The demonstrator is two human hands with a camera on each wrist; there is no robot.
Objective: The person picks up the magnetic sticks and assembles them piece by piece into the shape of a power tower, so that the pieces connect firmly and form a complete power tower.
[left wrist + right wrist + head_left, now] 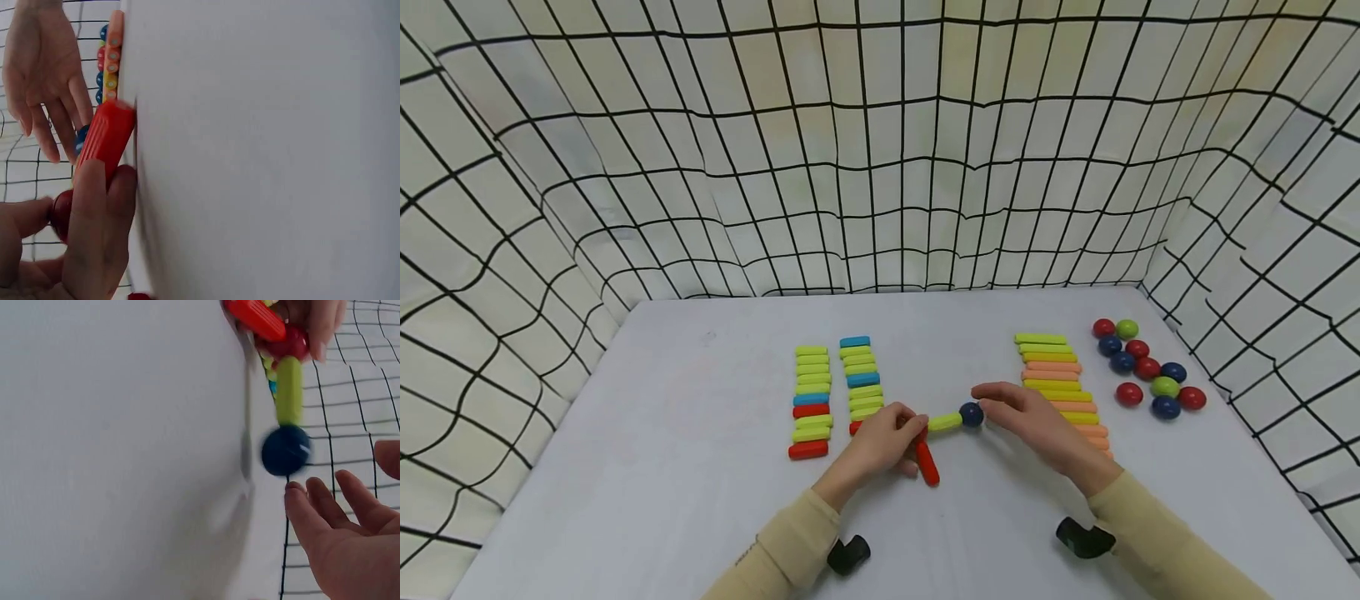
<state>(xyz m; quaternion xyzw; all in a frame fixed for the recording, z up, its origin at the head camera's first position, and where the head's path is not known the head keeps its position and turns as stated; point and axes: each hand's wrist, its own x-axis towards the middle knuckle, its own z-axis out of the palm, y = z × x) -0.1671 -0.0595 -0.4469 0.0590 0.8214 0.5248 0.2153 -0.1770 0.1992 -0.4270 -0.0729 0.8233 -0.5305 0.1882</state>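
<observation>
Red ball [294,344], pinching between thumb and fingers of left hand [883,440]; holding red stick [927,462] and lime stick [944,422] joined to it; hovering with right hand [1041,425], fingers apart, just beside dark blue ball [972,414] on lime stick's far end.

A pale, smooth tabletop [625,483] runs back to a whitish back wall [883,133], with a left wall [456,383] and a right wall [1296,321] flanking its sides. Black grid lines [937,98], wavy in places, cross all three. Faint yellowish patches tint the back wall's upper part; soft light casts blurred shadows.
</observation>
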